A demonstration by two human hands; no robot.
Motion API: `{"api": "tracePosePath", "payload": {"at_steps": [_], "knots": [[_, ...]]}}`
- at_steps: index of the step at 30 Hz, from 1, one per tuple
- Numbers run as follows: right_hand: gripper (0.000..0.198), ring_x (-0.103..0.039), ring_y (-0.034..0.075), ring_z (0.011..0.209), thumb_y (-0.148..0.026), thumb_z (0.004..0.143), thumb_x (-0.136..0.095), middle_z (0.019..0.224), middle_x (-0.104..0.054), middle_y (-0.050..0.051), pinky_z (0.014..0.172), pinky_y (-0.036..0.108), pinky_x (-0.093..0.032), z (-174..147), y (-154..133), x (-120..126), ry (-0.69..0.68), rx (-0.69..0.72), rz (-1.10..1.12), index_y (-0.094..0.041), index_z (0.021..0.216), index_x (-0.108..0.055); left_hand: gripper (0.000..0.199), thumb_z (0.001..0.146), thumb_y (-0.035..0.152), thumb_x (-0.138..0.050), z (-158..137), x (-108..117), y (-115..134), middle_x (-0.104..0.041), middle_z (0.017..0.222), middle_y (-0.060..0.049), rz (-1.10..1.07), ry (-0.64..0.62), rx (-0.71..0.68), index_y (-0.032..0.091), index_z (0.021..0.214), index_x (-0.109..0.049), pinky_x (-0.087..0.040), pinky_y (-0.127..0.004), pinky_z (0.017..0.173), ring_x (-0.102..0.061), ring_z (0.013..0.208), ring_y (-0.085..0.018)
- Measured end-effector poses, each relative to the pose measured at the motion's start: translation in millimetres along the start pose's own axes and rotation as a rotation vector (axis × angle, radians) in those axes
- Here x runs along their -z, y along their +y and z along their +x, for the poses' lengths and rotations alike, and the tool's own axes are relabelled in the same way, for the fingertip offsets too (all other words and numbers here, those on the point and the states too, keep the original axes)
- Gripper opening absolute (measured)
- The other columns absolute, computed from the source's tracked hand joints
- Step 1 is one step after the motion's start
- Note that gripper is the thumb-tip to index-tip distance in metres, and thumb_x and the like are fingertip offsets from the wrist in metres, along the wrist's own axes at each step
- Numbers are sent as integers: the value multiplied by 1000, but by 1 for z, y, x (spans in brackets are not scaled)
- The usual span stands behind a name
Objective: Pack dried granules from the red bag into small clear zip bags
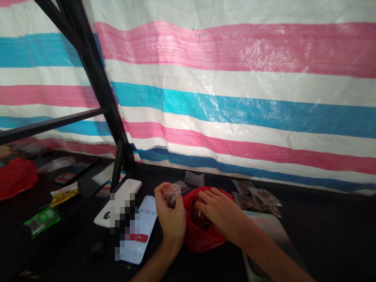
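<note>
Filling a small clear pouch (pixel 172 192) from the red bag (pixel 202 231) on the bench (pixel 323 219).
My left hand (pixel 170 213) grips the pouch upright beside the bag; my right hand (pixel 219 209), fingers curled inside, should pinch little, keeping the mouth open.

— What sort of place is this?
— A makeshift packing stall: a striped plastic tarp (pixel 235 78) serves as the wall, behind a black metal frame (pixel 96 86).
— Anything else?
— Small filled clear bags (pixel 255 197) lie on the dark desk (pixel 323 219).

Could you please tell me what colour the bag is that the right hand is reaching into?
The bag is red, seen in the head view, with the right hand inside its mouth.
</note>
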State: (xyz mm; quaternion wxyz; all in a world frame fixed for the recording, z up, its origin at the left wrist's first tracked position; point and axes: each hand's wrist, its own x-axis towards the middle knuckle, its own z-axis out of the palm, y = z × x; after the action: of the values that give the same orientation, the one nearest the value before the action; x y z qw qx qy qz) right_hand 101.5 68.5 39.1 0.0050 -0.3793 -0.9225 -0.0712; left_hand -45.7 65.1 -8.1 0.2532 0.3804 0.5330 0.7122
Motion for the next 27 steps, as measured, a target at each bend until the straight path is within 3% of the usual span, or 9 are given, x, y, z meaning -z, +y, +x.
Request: {"api": "tracePosePath", "payload": {"at_steps": [4, 9, 17, 23, 27], "knots": [[16, -67, 24, 98, -11, 96, -58, 108, -72, 11, 87, 37, -44, 0, 3, -1, -52, -70, -2, -17, 101, -72, 29, 76, 17, -62, -8, 0, -4, -55, 91, 0, -13, 52, -102, 21, 103, -54, -48, -28, 73, -57, 79, -16], [32, -66, 24, 107, -4, 83, -61, 115, -71, 8, 94, 38, -41, -7, 10, 1, -113, -62, 205, -19, 110, -68, 27, 80, 17, -62, -15, -1, -10, -53, 85, 2, -85, 31, -246, 21, 105, -52, -48, -26, 66, -55, 70, -14], [33, -65, 25, 110, -9, 84, -61, 118, -72, 9, 94, 38, -38, -3, 0, 2, -117, -86, 225, -20, 114, -67, 19, 88, 23, -60, -14, 2, -22, -52, 90, 0, -35, 53, -269, 21, 106, -53, -47, -27, 70, -55, 76, -15], [26, -66, 28, 105, -11, 90, -57, 113, -73, 15, 89, 39, -42, -1, -1, -4, -124, -261, 78, -13, 113, -68, 18, 88, 24, -61, -14, 2, -22, -53, 89, 0, -50, 56, -264, 21, 105, -54, -46, -28, 71, -54, 77, -16], [25, -65, 30, 105, -10, 94, -53, 115, -73, 17, 90, 42, -42, -2, 2, 0, -102, -307, 54, -13, 114, -67, 19, 87, 26, -61, -15, 3, -22, -54, 88, 0, -77, 35, -224, 22, 105, -54, -47, -28, 69, -55, 75, -16]]}}
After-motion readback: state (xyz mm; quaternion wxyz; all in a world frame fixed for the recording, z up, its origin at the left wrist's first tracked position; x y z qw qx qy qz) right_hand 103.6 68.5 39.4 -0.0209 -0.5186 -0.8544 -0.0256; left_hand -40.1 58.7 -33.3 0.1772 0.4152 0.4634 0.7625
